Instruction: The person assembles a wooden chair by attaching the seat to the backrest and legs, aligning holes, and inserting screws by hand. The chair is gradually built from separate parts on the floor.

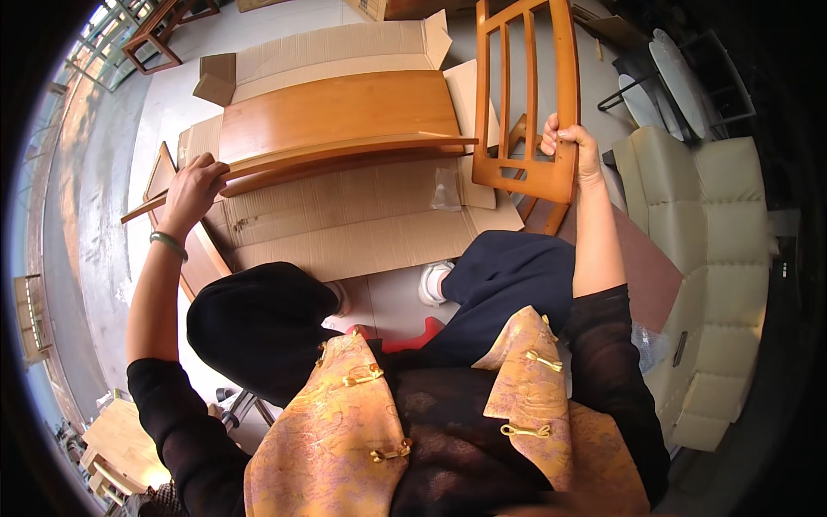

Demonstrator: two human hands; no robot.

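My left hand is closed round the left part of a long, narrow wooden rail. The rail's far right end meets, or nearly meets, the side of a slatted wooden frame; I cannot tell whether they are joined. That frame stands up at the right, with my right hand wrapped round its right-hand post, the fingers showing through the gap. Beyond the rail, a wide orange-brown wooden panel lies on flattened cardboard.
Another wooden frame part lies beneath my left arm. A cream padded sofa runs along the right side. Between my feet is a red object, partly hidden. A small clear plastic bag rests on the cardboard. A wooden stool stands at the far left.
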